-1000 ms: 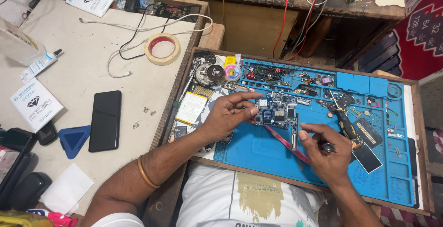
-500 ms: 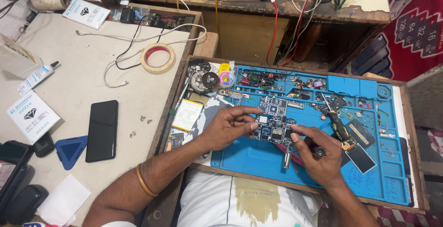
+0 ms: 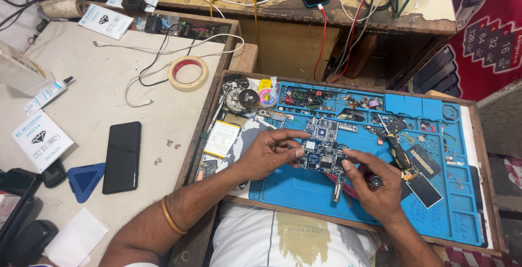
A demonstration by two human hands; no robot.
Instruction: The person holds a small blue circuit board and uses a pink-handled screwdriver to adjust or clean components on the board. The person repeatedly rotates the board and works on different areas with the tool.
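Left hand (image 3: 268, 152): fingers curled, pinching the left edge of a blue circuit board (image 3: 322, 150).
Right hand (image 3: 375, 186): closed around a dark-handled screwdriver (image 3: 343, 184).
Board: flat, rigid, long axis running toward the person, on a blue rubbery mat (image 3: 457, 202).

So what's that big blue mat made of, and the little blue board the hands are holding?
The blue mat looks like soft matte rubber or silicone: moulded compartments, no shine. The circuit board looks like hard blue laminate with shiny metal chips on it. The left hand and right hand pinch its edges.
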